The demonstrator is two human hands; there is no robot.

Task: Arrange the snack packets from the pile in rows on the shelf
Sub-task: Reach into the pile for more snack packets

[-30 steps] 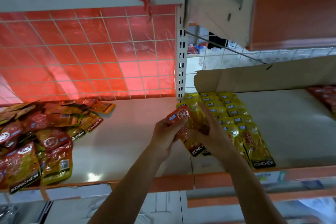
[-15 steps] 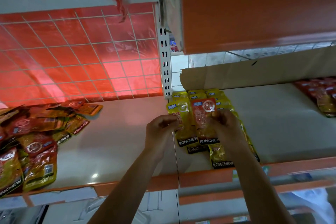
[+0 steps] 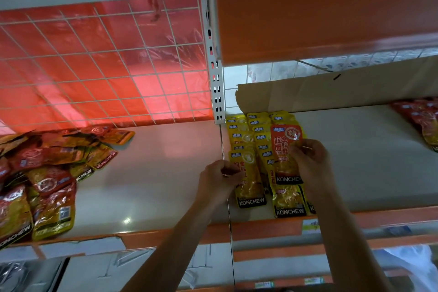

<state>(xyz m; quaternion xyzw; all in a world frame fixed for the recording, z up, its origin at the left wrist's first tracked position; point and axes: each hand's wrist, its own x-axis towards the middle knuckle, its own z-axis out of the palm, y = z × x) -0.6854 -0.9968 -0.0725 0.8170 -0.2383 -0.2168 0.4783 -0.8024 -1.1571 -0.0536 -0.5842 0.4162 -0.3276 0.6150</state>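
Snack packet, red, pinched in the right hand above the overlapping yellow rows on the shelf, seemingly for lining up, left hand pinching the front yellow packet to steady it.

Both bare forearms are reaching up and forward, side by side. The left hand is curling its fingers, seemingly pinching the edge of a yellow packet. The right hand is pinching a red packet between thumb and fingertips.

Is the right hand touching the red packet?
Touching. The head view shows the right hand pinching the red packet by its right edge.
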